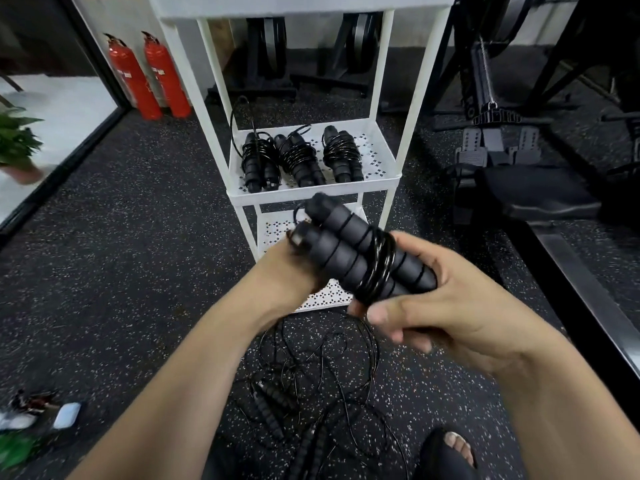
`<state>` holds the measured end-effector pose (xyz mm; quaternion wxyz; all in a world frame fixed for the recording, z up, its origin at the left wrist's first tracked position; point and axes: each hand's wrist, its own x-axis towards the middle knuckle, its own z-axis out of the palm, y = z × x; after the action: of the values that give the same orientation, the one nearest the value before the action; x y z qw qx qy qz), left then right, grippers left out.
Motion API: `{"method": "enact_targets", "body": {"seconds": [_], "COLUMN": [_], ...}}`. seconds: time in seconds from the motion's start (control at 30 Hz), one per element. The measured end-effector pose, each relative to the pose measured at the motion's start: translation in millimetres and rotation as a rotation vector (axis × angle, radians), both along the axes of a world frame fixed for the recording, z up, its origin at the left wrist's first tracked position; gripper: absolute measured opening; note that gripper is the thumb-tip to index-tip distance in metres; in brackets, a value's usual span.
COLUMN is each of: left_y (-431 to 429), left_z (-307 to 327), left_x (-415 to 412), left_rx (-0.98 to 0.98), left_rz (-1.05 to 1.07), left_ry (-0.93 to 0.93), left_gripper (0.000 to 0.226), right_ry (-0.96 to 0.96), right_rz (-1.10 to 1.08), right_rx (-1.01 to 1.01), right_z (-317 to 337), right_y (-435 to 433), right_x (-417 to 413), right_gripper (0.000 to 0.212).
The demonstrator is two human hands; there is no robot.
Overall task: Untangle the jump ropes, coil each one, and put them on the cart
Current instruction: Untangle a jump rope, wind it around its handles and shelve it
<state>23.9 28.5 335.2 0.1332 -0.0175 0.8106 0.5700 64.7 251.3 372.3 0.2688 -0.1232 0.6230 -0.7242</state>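
Note:
I hold one black jump rope (349,244) in front of the white cart (313,194). Its two ribbed foam handles lie side by side, with thin black cord wound around their middle. My right hand (450,306) grips the handles' near ends. My left hand (287,271) holds the far ends from underneath. Three coiled jump ropes (301,159) lie in a row on the cart's middle shelf. A tangle of jump ropes (304,386) with several black handles lies on the floor below my arms.
Two red fire extinguishers (149,77) stand at the back left. Black gym machines (502,133) crowd the right side. A potted plant (17,143) is at the far left. Small litter (41,414) lies at the lower left. A sandalled foot (453,448) is at the bottom.

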Motion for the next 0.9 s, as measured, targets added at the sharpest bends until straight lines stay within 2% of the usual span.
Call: {"method": "enact_targets", "body": {"seconds": [0.03,0.13,0.2,0.37,0.53,0.67,0.9], "left_y": [4.3,16.3,19.1,8.6,-7.8,-19.7,-27.6], "left_z": [-2.1,0.0,-1.5,-1.6,9.7,19.2,15.4], "left_x": [3.1,6.7,7.0,6.8,5.8,3.6,-1.4], "left_rx": [-0.087,-0.095,-0.246,-0.443,-0.391,-0.277,-0.133], "left_rz": [-0.058,-0.206,-0.288,-0.373,-0.341,-0.283,-0.195], "left_ry": [0.035,0.044,0.099,0.159,0.144,0.173,0.204], "left_gripper": [0.029,0.04,0.044,0.033,0.023,0.025,0.03], "right_ry": [0.014,0.057,0.077,0.108,0.122,0.077,-0.067], "right_rz": [-0.073,-0.274,-0.349,-0.404,-0.43,-0.249,0.192], "right_rx": [-0.012,0.048,0.12,0.282,0.519,0.705,0.544], "right_z": [-0.8,-5.2,-11.2,-27.1,-35.5,-33.1,-15.6], "right_y": [-0.6,-0.3,0.2,-2.4,-2.2,-0.5,-6.2], "right_x": [-1.0,-6.9,-10.9,-15.2,-22.1,-22.0,-7.5], "right_gripper": [0.061,0.053,0.049,0.056,0.053,0.05,0.049]}}
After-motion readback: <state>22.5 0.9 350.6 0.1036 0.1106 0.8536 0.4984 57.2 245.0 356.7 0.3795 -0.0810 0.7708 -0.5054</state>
